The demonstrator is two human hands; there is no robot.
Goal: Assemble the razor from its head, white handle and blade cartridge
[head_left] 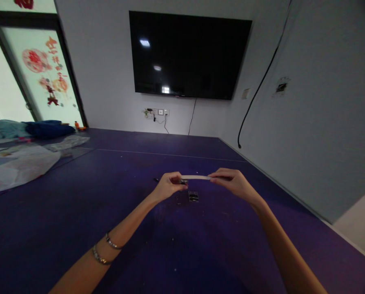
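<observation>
A thin white flat strip (196, 177) stretches between my two hands, bowed slightly upward in its middle. My left hand (169, 185) is closed on its left end, pinching it together with a small metallic or board-like piece (184, 181) that the fingers partly hide. At the other end, the thumb and fingers of my right hand (230, 181) pinch the strip. Just below it, a small dark rectangular piece (193, 196), which looks like a circuit board, lies on the purple surface (182, 245). Close to my left fingers lies a small black object (156, 179), too small to name.
White plastic sheeting (26, 165) and folded blue cloth (49, 129) lie at the far left, near a small orange bottle (76, 125). A television (188, 57) hangs on the wall ahead. A black cable (259, 83) dangles along the right wall. Tiny specks dot the surface.
</observation>
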